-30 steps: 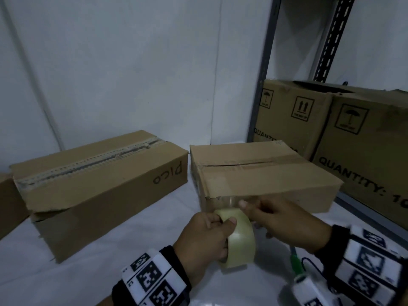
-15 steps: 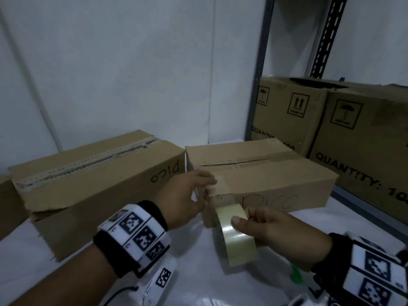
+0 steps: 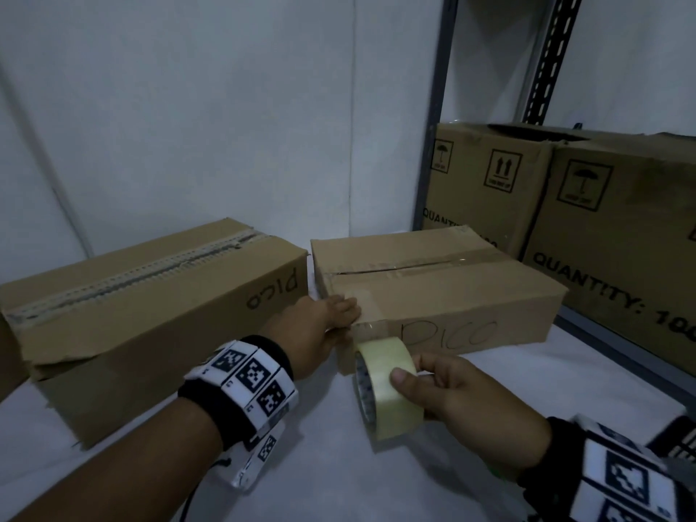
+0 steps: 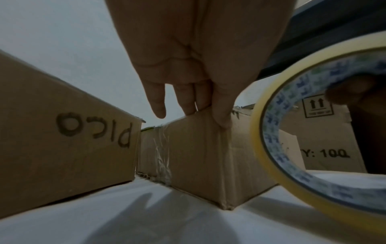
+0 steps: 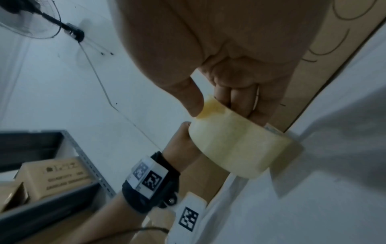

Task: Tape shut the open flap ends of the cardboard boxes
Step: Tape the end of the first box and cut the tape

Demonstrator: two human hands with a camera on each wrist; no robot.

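Note:
A flat cardboard box (image 3: 452, 295) marked "PICO" lies in the middle, its top seam partly taped. My left hand (image 3: 331, 318) rests with straight fingers on the box's near left top corner (image 4: 208, 125), pressing down the tape end. My right hand (image 3: 452, 389) grips a roll of clear tape (image 3: 388, 386) just in front of the box, thumb on the outside and fingers through the core (image 5: 236, 102). A short strip of tape runs from the roll (image 4: 292, 132) up the box's front face to the left hand.
A longer box (image 3: 143, 307), also marked "PICO", lies to the left, close beside the first. Large "QUANTITY" boxes (image 3: 602, 227) stand on a metal rack at right. All rest on a white surface (image 3: 339, 465) against a white wall.
My left hand let go of the roll and moved up onto the box's top corner. My right hand took the roll and has drawn it back from the box.

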